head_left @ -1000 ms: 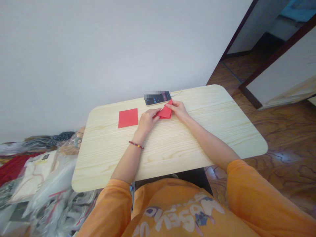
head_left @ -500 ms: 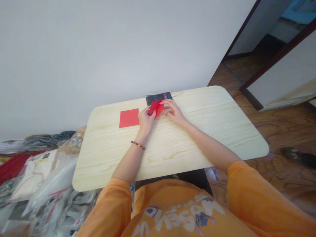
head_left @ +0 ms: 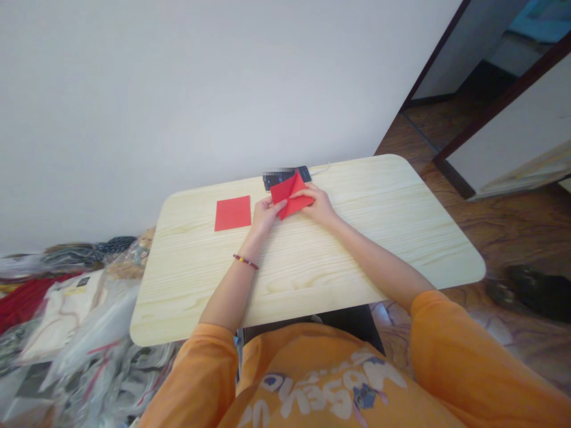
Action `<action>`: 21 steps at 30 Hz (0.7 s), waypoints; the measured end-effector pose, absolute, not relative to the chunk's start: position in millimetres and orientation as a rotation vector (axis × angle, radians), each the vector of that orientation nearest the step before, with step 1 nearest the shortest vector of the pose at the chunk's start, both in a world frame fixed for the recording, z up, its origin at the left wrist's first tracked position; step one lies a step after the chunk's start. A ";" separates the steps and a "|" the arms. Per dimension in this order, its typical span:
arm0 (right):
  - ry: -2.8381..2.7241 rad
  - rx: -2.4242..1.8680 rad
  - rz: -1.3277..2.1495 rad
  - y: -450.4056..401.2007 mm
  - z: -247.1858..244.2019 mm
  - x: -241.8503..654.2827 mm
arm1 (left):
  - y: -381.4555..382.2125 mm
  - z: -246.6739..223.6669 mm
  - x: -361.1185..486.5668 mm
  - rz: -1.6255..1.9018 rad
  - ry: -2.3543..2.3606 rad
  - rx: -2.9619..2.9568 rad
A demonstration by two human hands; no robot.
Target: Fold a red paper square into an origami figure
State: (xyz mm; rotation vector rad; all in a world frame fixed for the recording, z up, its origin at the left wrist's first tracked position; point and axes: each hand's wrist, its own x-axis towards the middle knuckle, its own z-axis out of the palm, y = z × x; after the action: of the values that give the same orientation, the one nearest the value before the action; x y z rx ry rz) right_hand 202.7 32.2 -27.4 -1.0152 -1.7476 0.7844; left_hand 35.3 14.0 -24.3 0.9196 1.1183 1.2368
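A creased sheet of red paper (head_left: 282, 191) is held up between my two hands over the far middle of the table. Its folds are partly spread, with one corner pointing away from me. My left hand (head_left: 264, 215) grips the near left edge, thumb on top. On the right side, my right hand (head_left: 317, 204) pinches the paper, its fingers lying across the upper face and the thumb below. To the left, a flat red paper square (head_left: 232, 213) lies on the tabletop, apart from my left hand.
The pale wood-grain table (head_left: 357, 249) stands against a white wall. A phone (head_left: 306, 173) with a white cable (head_left: 322, 170) lies at its back edge, partly behind the paper. Bagged clothes (head_left: 96, 315) are piled at the left. Dark shoes (head_left: 530, 288) show on the floor at right.
The folded paper has been spread wider and tilted flatter. My right hand has closed on its right side, where its fingers were looser before. The dark shoes at right have come further into view.
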 end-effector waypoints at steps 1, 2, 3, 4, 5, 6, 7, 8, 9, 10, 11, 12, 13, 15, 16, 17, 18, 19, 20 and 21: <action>-1.751 -1.003 0.809 31.6 -26.8 202.7 | 13.3 -23.7 35.3 1.223 1.111 0.919; -1.754 -0.983 0.834 30.9 -26.2 202.6 | 12.9 -23.5 35.2 1.225 1.110 0.923; -1.758 -0.960 0.859 30.3 -25.6 202.5 | 12.9 -23.6 35.0 1.236 1.113 0.930; -1.766 -0.938 0.880 29.6 -25.2 202.3 | 13.2 -24.0 34.7 1.258 1.124 0.939; -1.776 -0.921 0.897 29.0 -24.9 202.1 | 13.7 -24.9 34.4 1.282 1.140 0.946; -1.785 -0.911 0.908 28.5 -24.7 201.9 | 14.4 -26.0 34.0 1.303 1.158 0.948; -1.793 -0.908 0.911 28.1 -24.5 201.8 | 15.1 -27.3 33.6 1.316 1.175 0.943; -1.798 -0.911 0.908 27.9 -24.4 201.8 | 15.8 -28.6 33.2 1.325 1.188 0.932; -1.800 -0.918 0.900 27.8 -24.4 201.9 | 16.5 -29.8 32.8 1.331 1.196 0.914; -1.801 -0.928 0.888 27.8 -24.4 202.2 | 17.0 -30.8 32.5 1.335 1.197 0.894; -1.802 -0.940 0.876 28.0 -24.4 202.6 | 17.3 -31.4 32.2 1.337 1.190 0.874; -1.798 -0.953 0.863 28.3 -24.5 203.1 | 17.5 -31.5 31.9 1.339 1.178 0.853; -1.791 -0.964 0.854 28.6 -24.4 203.7 | 17.5 -31.1 31.8 1.339 1.164 0.833; -1.767 -0.975 0.851 29.5 -24.3 204.7 | 17.1 -28.9 31.8 1.333 1.135 0.801; -1.748 -0.974 0.861 30.1 -24.1 205.1 | 16.7 -27.2 32.0 1.327 1.122 0.790; -1.722 -0.968 0.884 30.7 -24.0 205.3 | 16.3 -25.2 32.2 1.322 1.114 0.777; -1.686 -0.961 0.924 31.5 -24.0 205.3 | 15.8 -23.1 32.4 1.313 1.107 0.766; -1.639 -0.956 0.974 32.4 -24.2 205.1 | 15.3 -20.9 32.7 1.301 1.101 0.756; -1.582 -0.953 1.028 33.4 -24.4 204.7 | 14.7 -18.7 32.9 1.290 1.092 0.751; -1.517 -0.953 1.079 34.6 -24.8 204.2 | 14.1 -16.6 33.1 1.274 1.080 0.752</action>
State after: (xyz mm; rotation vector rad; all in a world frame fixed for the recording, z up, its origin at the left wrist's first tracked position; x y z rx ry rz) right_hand 204.2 34.6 -24.8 -0.9531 -1.5166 1.0793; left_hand 33.1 14.1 -16.6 0.7518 1.0801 1.2738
